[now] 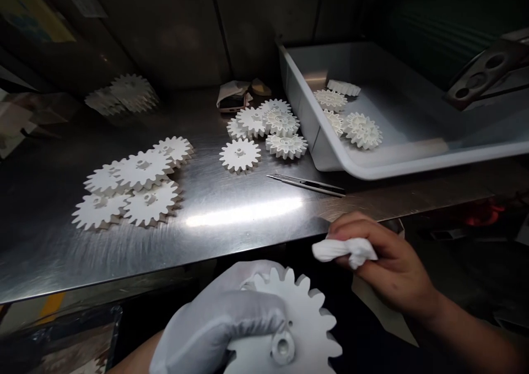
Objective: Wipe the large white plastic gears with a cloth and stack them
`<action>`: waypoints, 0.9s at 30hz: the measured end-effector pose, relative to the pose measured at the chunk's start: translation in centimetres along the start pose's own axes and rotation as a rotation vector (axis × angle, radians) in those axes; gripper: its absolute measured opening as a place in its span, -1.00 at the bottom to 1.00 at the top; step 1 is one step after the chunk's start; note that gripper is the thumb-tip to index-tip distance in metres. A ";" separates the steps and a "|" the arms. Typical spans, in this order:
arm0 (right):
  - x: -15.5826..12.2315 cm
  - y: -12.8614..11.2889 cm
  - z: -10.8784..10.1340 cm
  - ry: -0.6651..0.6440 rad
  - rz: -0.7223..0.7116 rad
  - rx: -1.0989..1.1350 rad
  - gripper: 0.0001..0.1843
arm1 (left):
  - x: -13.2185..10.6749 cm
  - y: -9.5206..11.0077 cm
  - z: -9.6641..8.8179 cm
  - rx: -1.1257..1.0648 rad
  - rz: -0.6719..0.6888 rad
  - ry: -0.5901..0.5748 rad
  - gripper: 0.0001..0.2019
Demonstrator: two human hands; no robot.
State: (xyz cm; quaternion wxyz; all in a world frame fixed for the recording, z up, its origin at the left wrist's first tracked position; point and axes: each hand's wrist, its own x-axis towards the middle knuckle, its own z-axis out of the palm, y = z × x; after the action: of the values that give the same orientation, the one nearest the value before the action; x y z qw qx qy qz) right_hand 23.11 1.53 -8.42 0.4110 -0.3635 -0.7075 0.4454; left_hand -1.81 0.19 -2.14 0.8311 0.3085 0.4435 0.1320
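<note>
My left hand (231,313), in a pale grey glove, is closed around a white plastic gear (308,330) with a raised hub, just in front of the bench edge. The thumb presses on the gear's face near the hub. Bare, my right hand (388,264) pinches a crumpled white cloth (343,250) to the right of the gear, apart from it. On the bench lies a slim utility knife (308,185). A group of larger white gears (142,167) rests at the left, partly stacked. Smaller gears (239,155) sit in a cluster near the middle.
A grey plastic bin (351,162) holding several small gears (362,130) stands at the right. More gears (132,92) are piled at the back left. A phone-like object (232,104) partly under a cloth lies by the back wall. The steel bench (231,220) ends at its front edge.
</note>
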 end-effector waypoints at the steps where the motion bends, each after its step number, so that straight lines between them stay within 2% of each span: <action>1: 0.0 -0.1 -0.2 0.046 0.020 0.000 -0.73 | -0.1 0.1 0.1 -0.022 -0.005 0.006 -0.83; 7: 0.1 -0.8 -0.3 0.112 0.062 0.091 -0.80 | -0.4 -0.2 0.2 -0.042 -0.024 0.007 -0.79; 12: 0.5 -1.1 0.3 0.072 0.055 0.119 -0.83 | -0.5 -0.3 -0.1 -0.010 -0.040 -0.009 -0.77; 15: 1.0 -1.6 0.3 0.043 0.048 0.117 -0.82 | -0.3 0.3 0.1 0.128 0.023 0.001 -0.81; 18: 1.9 -2.6 0.1 -0.027 0.008 0.067 -0.76 | -0.2 0.8 0.3 0.255 0.085 -0.057 -0.90; 21: 3.1 -4.0 0.1 -0.105 -0.030 0.016 -0.67 | -0.2 1.0 0.2 0.318 0.115 -0.064 -0.90; 25: 4.8 -5.3 0.9 -0.293 -0.124 0.056 -0.62 | 0.3 1.2 -0.6 0.578 0.330 -0.204 -0.86; 27: 5.5 -5.0 1.4 -0.347 -0.157 -0.059 -0.63 | 0.4 1.5 -0.7 0.598 0.353 -0.228 -0.89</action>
State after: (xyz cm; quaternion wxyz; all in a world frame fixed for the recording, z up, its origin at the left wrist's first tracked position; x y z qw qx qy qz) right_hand 18.91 4.18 -2.74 0.3055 -0.2370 -0.8065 0.4473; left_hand -2.10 1.80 -1.75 0.7126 0.6225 0.3068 0.1026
